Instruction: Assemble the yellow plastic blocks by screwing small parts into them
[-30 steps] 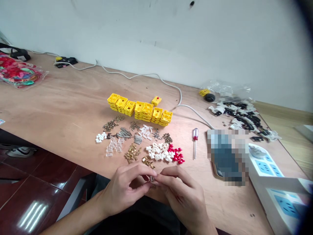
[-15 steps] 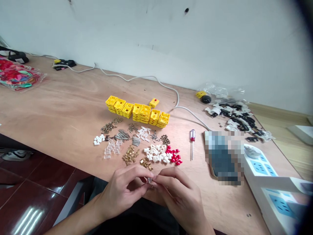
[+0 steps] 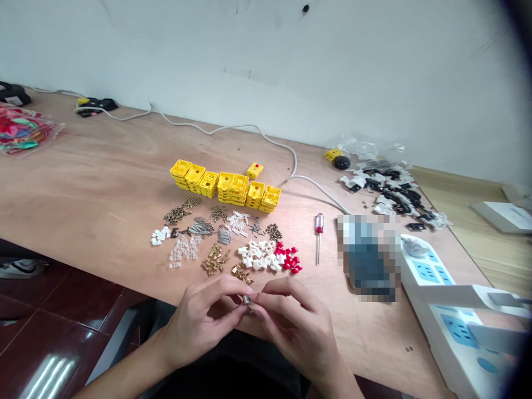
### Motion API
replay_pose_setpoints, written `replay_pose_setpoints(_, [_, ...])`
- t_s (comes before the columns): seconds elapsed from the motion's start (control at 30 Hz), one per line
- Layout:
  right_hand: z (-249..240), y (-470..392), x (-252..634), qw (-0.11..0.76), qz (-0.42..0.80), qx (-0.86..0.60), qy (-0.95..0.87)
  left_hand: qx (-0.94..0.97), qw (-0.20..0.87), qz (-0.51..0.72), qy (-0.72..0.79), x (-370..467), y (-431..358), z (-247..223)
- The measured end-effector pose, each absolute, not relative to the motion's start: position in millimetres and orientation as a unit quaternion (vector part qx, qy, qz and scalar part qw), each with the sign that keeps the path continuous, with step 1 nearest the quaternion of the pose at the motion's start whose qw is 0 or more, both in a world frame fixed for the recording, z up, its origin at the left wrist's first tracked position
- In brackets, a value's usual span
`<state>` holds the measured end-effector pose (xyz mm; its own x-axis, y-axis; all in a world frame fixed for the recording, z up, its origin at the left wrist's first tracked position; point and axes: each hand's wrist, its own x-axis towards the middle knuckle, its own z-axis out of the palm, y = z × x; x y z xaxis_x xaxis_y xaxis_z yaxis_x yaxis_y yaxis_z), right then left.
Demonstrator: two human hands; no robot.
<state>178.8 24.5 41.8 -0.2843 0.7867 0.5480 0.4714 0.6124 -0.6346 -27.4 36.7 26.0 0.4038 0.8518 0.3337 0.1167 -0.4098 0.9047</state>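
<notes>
So both hands, left (image 3: 214, 316) and right (image 3: 291, 321), have their fingertips pinched on one tiny metallic part (image 3: 246, 300), right by the worktop's (image 3: 124, 216) near edge. Just past them there's a little pile of brass pieces (image 3: 241, 274), with white plastic caps (image 3: 260, 255) beside red ones (image 3: 290, 257). Screwdriver (image 3: 319, 233) lies off to the right, short of the stacked yellow housings' (image 3: 226, 185) row.
</notes>
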Motion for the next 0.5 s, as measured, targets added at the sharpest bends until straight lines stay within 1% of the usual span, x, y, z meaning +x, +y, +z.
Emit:
replay_pose_setpoints(0.17, [44.3, 25.1, 181.1, 0.443, 0.189, -0.407, -0.776, 0.718, 0.42, 0.437, 0.344, -27.1, 36.5, 26.3])
replay_pose_setpoints(0.3, [47.2, 24.3, 194.1, 0.441, 0.171, -0.434, -0.767, 0.72, 0.395, 0.439, 0.364, -27.4, 36.4, 26.7])
replay_pose_setpoints(0.5, [38.3, 12.3, 207.5, 0.335, 0.165, -0.478, -0.795, 0.73, 0.382, 0.435, 0.362, -28.8, 37.1, 24.9])
